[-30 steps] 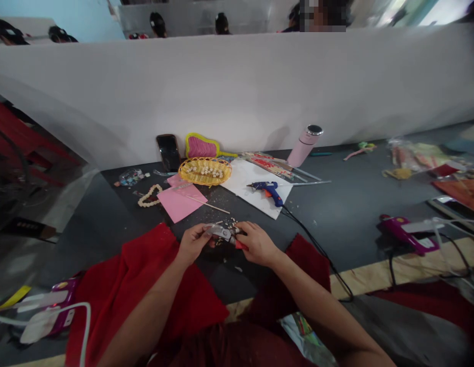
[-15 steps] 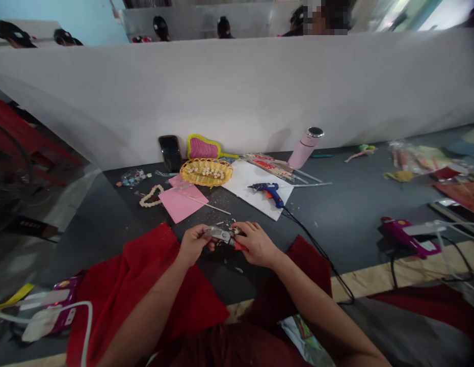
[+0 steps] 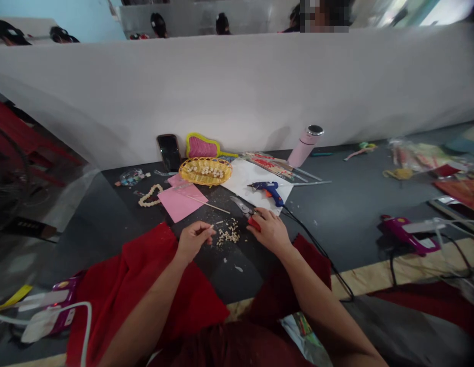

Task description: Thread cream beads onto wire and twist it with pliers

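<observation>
My right hand [image 3: 270, 228] is closed around the red handle of the pruning shears [image 3: 242, 207], whose blades point up and left. My left hand [image 3: 193, 239] pinches a small pale stick piece [image 3: 212, 227] between thumb and fingertips. Between the hands lies a loose pile of small pale cut bits [image 3: 229, 233], with crumbs scattered round it. Beyond the pile, a thin wooden stick [image 3: 210, 204] rests partly on a pink paper square [image 3: 180, 203]. The fingers of my right hand hide much of the shears' handle.
A yellow basket [image 3: 189, 178] holds small pale pieces. A blue glue gun [image 3: 273, 192] lies on white paper [image 3: 244, 184], its black cord [image 3: 317, 250] running toward the near edge. A pink bottle [image 3: 301, 150] and a phone [image 3: 169, 153] stand by the white partition [image 3: 237, 92]. Red cloth [image 3: 153, 275] lies left.
The shears have moved with my right hand, up and right, away from my left hand. The pile of cut bits beneath is now uncovered. My left hand has barely moved.
</observation>
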A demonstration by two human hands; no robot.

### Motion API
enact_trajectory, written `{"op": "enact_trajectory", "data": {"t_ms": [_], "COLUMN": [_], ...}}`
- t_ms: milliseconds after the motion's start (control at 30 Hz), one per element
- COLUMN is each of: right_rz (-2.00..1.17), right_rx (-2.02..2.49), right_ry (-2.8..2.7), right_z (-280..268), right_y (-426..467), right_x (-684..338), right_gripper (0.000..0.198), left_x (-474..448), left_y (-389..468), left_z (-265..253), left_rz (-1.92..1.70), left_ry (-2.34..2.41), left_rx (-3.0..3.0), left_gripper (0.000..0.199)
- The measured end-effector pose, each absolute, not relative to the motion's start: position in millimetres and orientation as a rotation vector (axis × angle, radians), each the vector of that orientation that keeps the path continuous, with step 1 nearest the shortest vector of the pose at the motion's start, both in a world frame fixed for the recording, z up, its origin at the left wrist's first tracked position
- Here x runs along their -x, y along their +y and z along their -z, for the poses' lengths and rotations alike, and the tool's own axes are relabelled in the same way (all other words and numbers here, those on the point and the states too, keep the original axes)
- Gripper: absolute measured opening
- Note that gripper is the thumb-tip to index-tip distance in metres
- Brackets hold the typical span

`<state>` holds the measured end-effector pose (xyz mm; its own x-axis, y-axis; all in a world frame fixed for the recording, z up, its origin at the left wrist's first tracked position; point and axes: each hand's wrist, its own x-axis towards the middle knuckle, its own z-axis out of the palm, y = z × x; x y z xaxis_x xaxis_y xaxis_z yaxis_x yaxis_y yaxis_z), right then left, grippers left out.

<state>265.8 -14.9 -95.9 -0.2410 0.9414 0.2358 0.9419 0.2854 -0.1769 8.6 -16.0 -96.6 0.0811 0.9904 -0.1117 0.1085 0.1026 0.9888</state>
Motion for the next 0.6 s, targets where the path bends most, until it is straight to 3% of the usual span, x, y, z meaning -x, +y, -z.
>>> {"op": "enact_trajectory", "data": {"t_ms": [133,267,400,600], "right_rz": [0.012,0.017,-0.331,-0.79], "right_rx": [1.736,1.549,1.226,1.192], "right_ry": [-2.176,-2.076,-2.146,-2.242], "right_z": [99,82,55,64], "right_y": [-14,-18,-26,-30], "right_x": [-263,-255,-231,-202], "right_gripper": [0.031,0.017,0.016,0.017], "left_x": [-10,-11,-13,-10], "left_y": [-19,-22,-24,-25], "left_z": [103,104,100,95], "left_rz": [-1.012,-0.973,-0.894,-0.771], "left_ry": [1.326,1.349,1.343,1.287], "left_rx": [-1.459,-1.676,-1.857,-2.171], "left_gripper": [0.015,0.014,0.015,0.017]}}
